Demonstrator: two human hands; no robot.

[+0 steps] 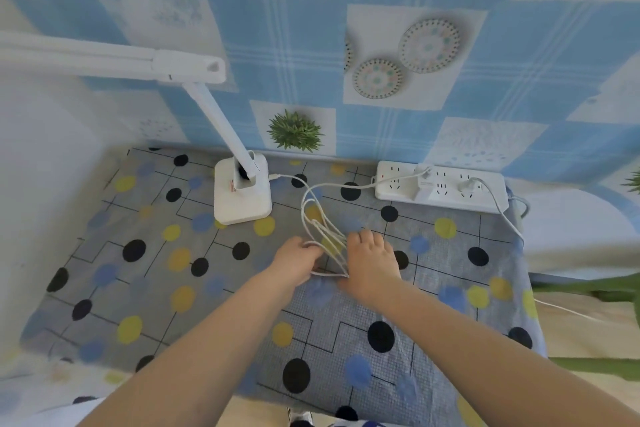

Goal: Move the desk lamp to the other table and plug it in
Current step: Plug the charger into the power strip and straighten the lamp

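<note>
Both hands, left hand (297,258) and right hand (370,262), curl fingers around looped white lamp cord (320,222) on the dotted-cloth table (156,274).

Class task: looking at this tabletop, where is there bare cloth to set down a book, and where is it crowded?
Free: the near cloth left of the left hand, in front of the lamp base; also the near right corner, below the power strip. Crowded: the middle, where both hands, the right hand included, gather the looped cord.
</note>
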